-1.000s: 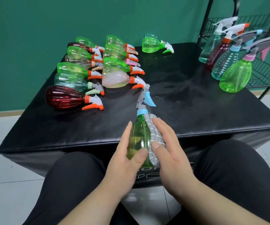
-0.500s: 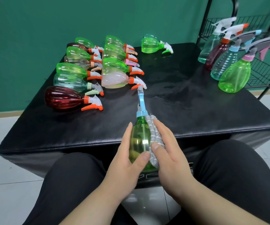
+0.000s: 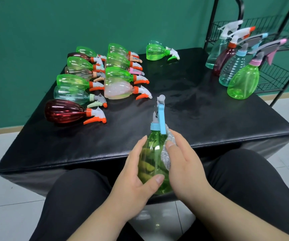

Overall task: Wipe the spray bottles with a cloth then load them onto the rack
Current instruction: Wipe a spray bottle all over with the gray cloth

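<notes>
A green spray bottle [image 3: 153, 157] with a light blue cap and trigger is held over my lap at the table's near edge, nozzle pointing away. My left hand [image 3: 136, 178] grips its body from the left, thumb across the lower front. My right hand [image 3: 183, 164] presses a grey cloth [image 3: 167, 153] against the bottle's right side, fingers curled round the cloth. Several bottles [image 3: 95, 84] lie in rows on the black table [image 3: 209, 122]. The black wire rack [image 3: 279, 54] stands at the right, with several bottles [image 3: 243, 82] hanging from it.
A lone green bottle [image 3: 157, 51] lies at the table's far edge. My legs in black trousers [image 3: 244, 180] sit under the near edge. A green wall stands behind, with white floor tiles on both sides.
The bottle has turned in my hands, so its blue trigger now faces up instead of to the right. My right hand slid the cloth a little up the bottle's side.
</notes>
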